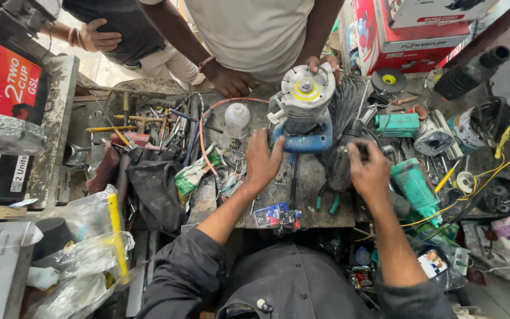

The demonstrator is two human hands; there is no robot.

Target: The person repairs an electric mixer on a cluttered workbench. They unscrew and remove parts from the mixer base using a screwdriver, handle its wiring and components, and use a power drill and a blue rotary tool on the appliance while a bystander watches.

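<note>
A blue and grey power tool point(304, 112) with a round metal face and yellow ring stands on the grey bench point(317, 201). My left hand point(262, 162) rests on the bench just left of its blue handle, fingers touching it. My right hand point(368, 171) is closed around a dark black tool part point(342, 162) to the right of the blue tool. Black cables point(346, 100) lie behind it.
Another person's hands point(231, 81) lean on the far bench edge; a third person stands at the back left. Loose hand tools point(149, 124) fill the left, a white bottle point(237, 118), green tool bodies point(414, 186), yellow wires point(491, 165), boxes point(408, 29) beyond.
</note>
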